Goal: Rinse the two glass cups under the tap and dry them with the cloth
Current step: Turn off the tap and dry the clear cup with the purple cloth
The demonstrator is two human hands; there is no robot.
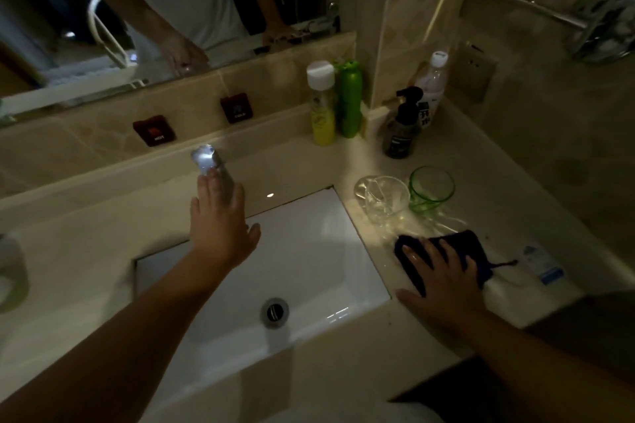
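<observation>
Head view, dim light, one bright patch on the counter (464, 161). Left hand (220, 227) reaches toward 12 o'clock over the white sink (309, 261), fingers (209, 192) straight and loosely together, thumb out to the side, fingertips at or on the chrome tap (209, 161); actual contact cannot be confirmed. No water stream discernible. Right hand (439, 275) lies flat on the dark blue cloth (474, 251) on the counter at 3 o'clock of the sink, fingers spread and pressing down, thumb resting on the counter edge beside the basin. Clear glass cup (386, 199) stands upright at 12 o'clock of the cloth, just beside the sink's corner. Green glass cup (431, 187) stands upright at 3 o'clock of the clear one, rims near or touching; cannot tell which. Farther back toward 12 o'clock: a yellow bottle (323, 106) with white cap, a green bottle (349, 99) touching it, a dark pump bottle (402, 127), and a pale bottle (431, 86) by the wall. Drain (275, 312) sits in the basin floor.
</observation>
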